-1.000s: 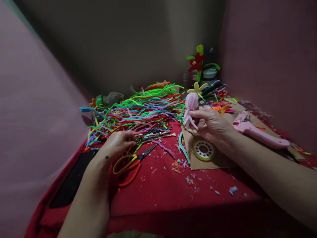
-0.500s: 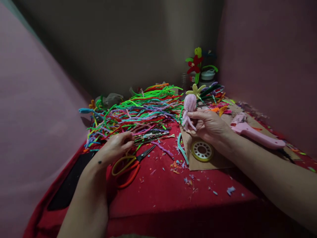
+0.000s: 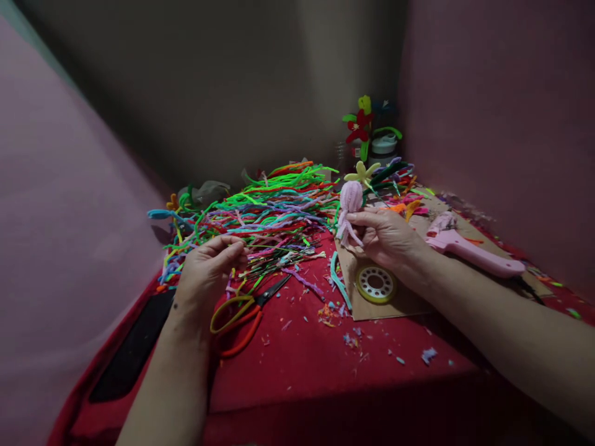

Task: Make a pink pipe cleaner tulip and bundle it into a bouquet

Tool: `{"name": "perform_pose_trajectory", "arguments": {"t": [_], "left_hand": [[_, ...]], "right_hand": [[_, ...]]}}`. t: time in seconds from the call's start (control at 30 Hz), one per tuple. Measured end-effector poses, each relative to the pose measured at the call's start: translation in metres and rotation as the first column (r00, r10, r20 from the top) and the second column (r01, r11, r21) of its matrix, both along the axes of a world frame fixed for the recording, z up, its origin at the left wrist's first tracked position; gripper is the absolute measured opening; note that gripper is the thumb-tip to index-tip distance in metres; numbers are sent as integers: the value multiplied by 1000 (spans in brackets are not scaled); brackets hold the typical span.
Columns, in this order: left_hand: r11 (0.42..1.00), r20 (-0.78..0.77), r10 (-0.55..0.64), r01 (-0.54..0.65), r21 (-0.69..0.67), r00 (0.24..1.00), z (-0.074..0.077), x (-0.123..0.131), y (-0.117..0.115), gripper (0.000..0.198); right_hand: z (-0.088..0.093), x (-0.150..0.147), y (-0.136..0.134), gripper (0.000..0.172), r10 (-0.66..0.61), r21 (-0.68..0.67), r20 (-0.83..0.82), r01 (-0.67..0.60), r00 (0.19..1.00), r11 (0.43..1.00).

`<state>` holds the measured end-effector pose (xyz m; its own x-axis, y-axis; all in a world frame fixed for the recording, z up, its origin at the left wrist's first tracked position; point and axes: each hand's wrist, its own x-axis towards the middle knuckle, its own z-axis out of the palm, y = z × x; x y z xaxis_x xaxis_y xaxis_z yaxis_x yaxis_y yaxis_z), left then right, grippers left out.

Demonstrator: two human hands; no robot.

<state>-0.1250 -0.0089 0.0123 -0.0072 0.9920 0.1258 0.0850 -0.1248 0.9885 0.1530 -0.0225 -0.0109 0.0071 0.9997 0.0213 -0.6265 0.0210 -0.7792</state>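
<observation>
Between the fingers of my right hand (image 3: 385,235) is a pale pink pipe-cleaner flower bud (image 3: 352,198), held upright with loose ends dangling below. My left hand (image 3: 218,260) pinches a thin green wire (image 3: 264,247) that points right across the pile; its far end is hard to make out. Just below that hand lie scissors (image 3: 251,310) with one yellow and one orange handle loop, blades toward the upper right. Dark thin stems (image 3: 269,263) with pale tips lie beside the left fingertips.
A heap of coloured pipe cleaners (image 3: 279,204) covers the back of the red cloth (image 3: 297,371). On cardboard (image 3: 404,306) sit a tape roll (image 3: 375,284) and a pink glue gun (image 3: 478,251). Finished flowers (image 3: 359,127) and a bottle (image 3: 383,145) stand behind. A black flat object (image 3: 132,347) lies left.
My left hand has risen and turned from the stems, now with the thin green wire between its fingertips. The right hand still holds the pink bud in much the same place.
</observation>
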Motion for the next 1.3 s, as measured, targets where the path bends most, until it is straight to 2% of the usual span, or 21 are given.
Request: {"name": "perform_pose_trajectory", "arguments": {"t": [0.2, 0.33, 0.4, 0.5, 0.6, 0.67, 0.77, 0.83, 0.9, 0.97, 1.07, 1.2, 1.3], "left_hand": [[996, -24, 86, -86, 26, 996, 0, 4, -1, 19], [985, -34, 132, -127, 120, 991, 5, 5, -4, 17], [975, -94, 140, -121, 185, 986, 13, 8, -12, 17], [967, -239, 93, -30, 252, 967, 27, 22, -29, 15], [913, -492, 135, 85, 398, 860, 34, 40, -44, 13], [847, -672, 184, 231, 478, 717, 32, 51, -49, 10], [728, -845, 174, 512, 457, 506, 22, 64, -52, 10], [678, -887, 116, 617, 399, 447, 16, 70, -54, 12], [673, -881, 64, 632, 384, 468, 12, 75, -55, 14], [686, -841, 44, 596, 418, 539, 10, 76, -56, 12], [728, -753, 26, 504, 464, 657, 7, 74, -55, 10], [770, -657, 10, 414, 486, 754, -3, 68, -50, 8], [815, -514, 38, 272, 512, 857, -9, 68, -50, 9]], "right_hand": [[-1, 1, 1, 6, 2, 20, 16, -2, 1000, 1000], [0, 1, 1, 7, -20, 26, 15, 19, 1000, 999], [0, 0, 1, 7, -21, 28, 17, 20, 1000, 999], [-1, 0, 2, 7, 10, 27, 15, -10, 1000, 1000], [-2, 0, 2, 9, 20, 36, -13, -19, 1000, 999], [-3, 0, 2, 8, 17, 23, -26, -17, 1000, 1000], [-2, 0, 2, 6, -8, 2, -14, 8, 1000, 1000], [-2, 0, 2, 6, -27, 7, -4, 27, 1000, 1000], [-1, 0, 2, 7, -24, 11, -12, 24, 1000, 1000], [-1, 0, 2, 7, -8, 16, -25, 8, 1000, 1000], [0, 0, 2, 8, -11, 30, -26, 12, 1000, 999], [0, 0, 2, 8, -6, 25, -14, 6, 1000, 1000], [-2, 0, 3, 10, -1, 39, -5, 2, 1000, 999]]}}
